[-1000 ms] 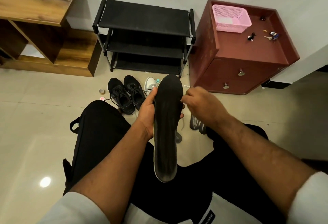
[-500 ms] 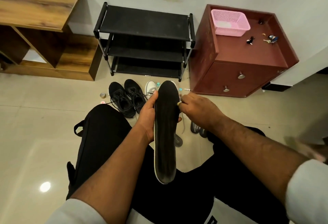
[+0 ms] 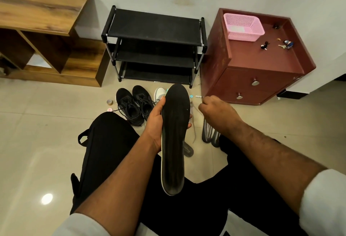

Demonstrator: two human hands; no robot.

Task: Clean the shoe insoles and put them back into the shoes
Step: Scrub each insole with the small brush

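One hand, the left hand (image 3: 156,121), has its grip wrapped round a black insole (image 3: 174,138) at frame centre. Right hand (image 3: 215,113), fingers curled, apparently empty, hovers just beside it. Black shoes (image 3: 133,104) wait on the floor above. Judgement: steady the insole, wipe lengthwise.

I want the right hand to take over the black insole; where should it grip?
Probably the bare right edge of the black insole, just below the toe, coming from the right. The left hand wraps the left edge; the insole is flat and thin, which suits a thumb-and-finger pinch.
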